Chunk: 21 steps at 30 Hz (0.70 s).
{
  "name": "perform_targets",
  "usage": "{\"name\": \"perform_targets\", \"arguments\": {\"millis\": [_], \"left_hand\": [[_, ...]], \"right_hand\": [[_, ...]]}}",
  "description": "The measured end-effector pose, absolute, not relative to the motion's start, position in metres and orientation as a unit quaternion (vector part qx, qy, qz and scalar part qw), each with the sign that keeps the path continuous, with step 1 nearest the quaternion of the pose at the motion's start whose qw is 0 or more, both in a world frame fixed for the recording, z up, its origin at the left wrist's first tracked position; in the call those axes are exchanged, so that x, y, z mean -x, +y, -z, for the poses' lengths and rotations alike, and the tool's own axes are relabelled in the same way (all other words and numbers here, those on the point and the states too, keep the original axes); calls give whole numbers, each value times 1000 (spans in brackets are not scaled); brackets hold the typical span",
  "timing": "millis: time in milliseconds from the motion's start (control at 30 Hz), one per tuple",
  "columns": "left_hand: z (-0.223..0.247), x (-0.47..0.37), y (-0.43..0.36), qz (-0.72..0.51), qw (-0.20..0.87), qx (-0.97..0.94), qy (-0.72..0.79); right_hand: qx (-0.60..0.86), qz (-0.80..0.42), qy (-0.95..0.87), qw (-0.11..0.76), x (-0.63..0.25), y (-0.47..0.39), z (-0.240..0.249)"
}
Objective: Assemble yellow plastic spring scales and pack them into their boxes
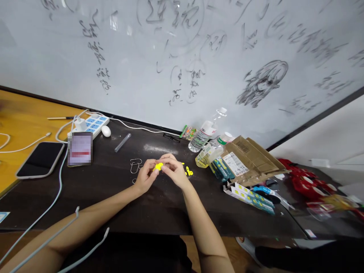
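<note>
Both my hands meet over the middle of the dark table, fingers closed around a small yellow piece (158, 166). My left hand (146, 177) pinches it from the left. From the right, the fingertips of my right hand (173, 168) press on it too, covering part of it. Its exact kind is too small to tell. Just right of my right hand lie more small yellow pieces (188, 171). To the left of my left hand are several bent metal wire hooks (135, 165), lying flat.
A power strip (96, 123), a phone (41, 160) and a white egg-shaped object (106, 131) lie at left, near a clear tube (123, 143). Bottles (200, 137), a cardboard package (247, 159) and a green-white box (250, 198) stand at right. White cables cross the left side.
</note>
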State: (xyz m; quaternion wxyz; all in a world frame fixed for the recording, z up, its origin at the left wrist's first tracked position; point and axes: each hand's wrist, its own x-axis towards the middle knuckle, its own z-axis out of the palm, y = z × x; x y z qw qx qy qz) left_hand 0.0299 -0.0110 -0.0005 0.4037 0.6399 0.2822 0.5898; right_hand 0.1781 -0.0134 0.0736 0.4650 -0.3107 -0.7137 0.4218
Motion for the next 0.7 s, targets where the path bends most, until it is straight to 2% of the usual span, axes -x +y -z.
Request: {"name": "perform_targets", "arguments": {"millis": [200,333,533,700], "left_hand": [[-1,-26,-8,-650,449,-575,213],[-2,-26,-7,-662,453,-560,208],[-3,-25,-6,-666,474,-534,217],[0,-25,-5,-665,481,-526,222]], "right_hand": [[305,-380,-784,386,-164,0,-96],[324,-363,-785,382,-156,8,-102],[280,-444,-785,329,-160,17,-105],[279,-499,-744,347,-158,21,-97]]}}
